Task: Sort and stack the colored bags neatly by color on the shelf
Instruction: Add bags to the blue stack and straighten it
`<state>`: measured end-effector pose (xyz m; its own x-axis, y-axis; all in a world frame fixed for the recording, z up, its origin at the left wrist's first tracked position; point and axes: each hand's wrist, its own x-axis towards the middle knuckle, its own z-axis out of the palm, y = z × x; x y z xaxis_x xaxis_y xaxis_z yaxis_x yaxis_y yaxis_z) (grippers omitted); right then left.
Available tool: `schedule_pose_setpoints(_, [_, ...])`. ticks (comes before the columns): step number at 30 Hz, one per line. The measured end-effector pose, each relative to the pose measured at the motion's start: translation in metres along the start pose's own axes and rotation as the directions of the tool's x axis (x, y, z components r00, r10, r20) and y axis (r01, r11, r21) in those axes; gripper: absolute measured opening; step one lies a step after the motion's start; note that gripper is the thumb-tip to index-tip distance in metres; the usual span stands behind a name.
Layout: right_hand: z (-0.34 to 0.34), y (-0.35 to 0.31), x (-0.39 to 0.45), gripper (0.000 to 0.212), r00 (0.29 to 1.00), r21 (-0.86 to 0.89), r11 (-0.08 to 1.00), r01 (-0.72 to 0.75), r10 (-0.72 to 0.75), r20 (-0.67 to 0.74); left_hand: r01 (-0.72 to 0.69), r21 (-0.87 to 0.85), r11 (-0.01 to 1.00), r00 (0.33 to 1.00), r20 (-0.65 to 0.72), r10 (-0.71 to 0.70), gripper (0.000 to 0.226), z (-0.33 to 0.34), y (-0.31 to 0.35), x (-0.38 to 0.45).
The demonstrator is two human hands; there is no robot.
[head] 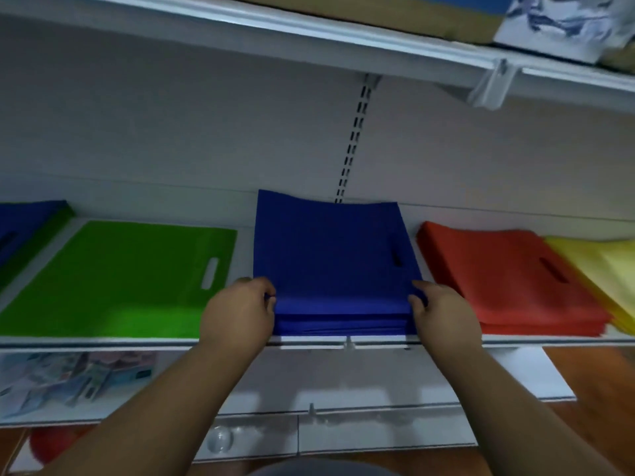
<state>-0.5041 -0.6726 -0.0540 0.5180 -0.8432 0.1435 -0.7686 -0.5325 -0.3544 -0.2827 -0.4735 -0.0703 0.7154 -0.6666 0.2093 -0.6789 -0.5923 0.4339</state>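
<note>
Head view of a shelf (pixel 144 341) bearing flat bags sorted in stacks by colour. At the centre lies the blue stack (pixel 330 255), its far edge toward 12 o'clock against the back wall and its near edge at the shelf lip. The left hand (pixel 240 312) curls over the near corner at 9 o'clock of the stack, fingers on top and closed on its edge; the right hand (pixel 443 312) does the same at the near corner at 3 o'clock. Each grip is thus clamped on the blue stack.

The green stack (pixel 120 280) lies at 9 o'clock, apart from the blue. The red stack (pixel 508 280) lies at 3 o'clock, just beside it, with the yellow stack (pixel 604 269) overlapping the red one's far side. A further blue bag over green (pixel 31 231) shows at the extreme 9 o'clock edge.

Judged risk: the layers appear thin and loose, so an uneven push from one hand could fan or skew them. Sliding toward 3 o'clock could ride the blue over the red. A pull toward 6 o'clock could spill the lower bags off the lip.
</note>
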Motion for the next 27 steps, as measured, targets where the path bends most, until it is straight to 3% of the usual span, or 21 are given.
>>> schedule_pose_setpoints(8, [0.0,0.026,0.018,0.028,0.986,-0.149,0.989,-0.001,0.025,0.162,-0.016,0.161,0.987,0.996,0.091,0.001,0.018,0.03,0.022,0.001])
schedule_pose_setpoints(12, [0.002,0.028,0.019,0.026,0.988,-0.149,0.989,-0.01,0.033,0.149,-0.06,0.241,0.969,0.997,0.057,0.047,0.014,0.029,0.022,0.0])
schedule_pose_setpoints(16, [-0.002,0.018,0.022,0.033,0.993,-0.159,0.987,0.02,-0.001,0.115,-0.066,0.256,0.964,0.998,0.015,0.065,0.035,0.026,0.02,0.001])
schedule_pose_setpoints(21, [0.014,-0.043,0.018,0.04,0.978,-0.054,0.982,0.181,-0.174,0.112,-0.04,0.088,0.995,0.997,-0.069,0.047,0.033,0.013,0.003,-0.012])
schedule_pose_setpoints(27, [0.049,-0.16,0.001,0.046,0.905,0.1,0.914,0.394,-0.404,0.13,0.119,0.033,0.992,0.984,-0.139,-0.114,0.031,-0.036,-0.075,-0.024])
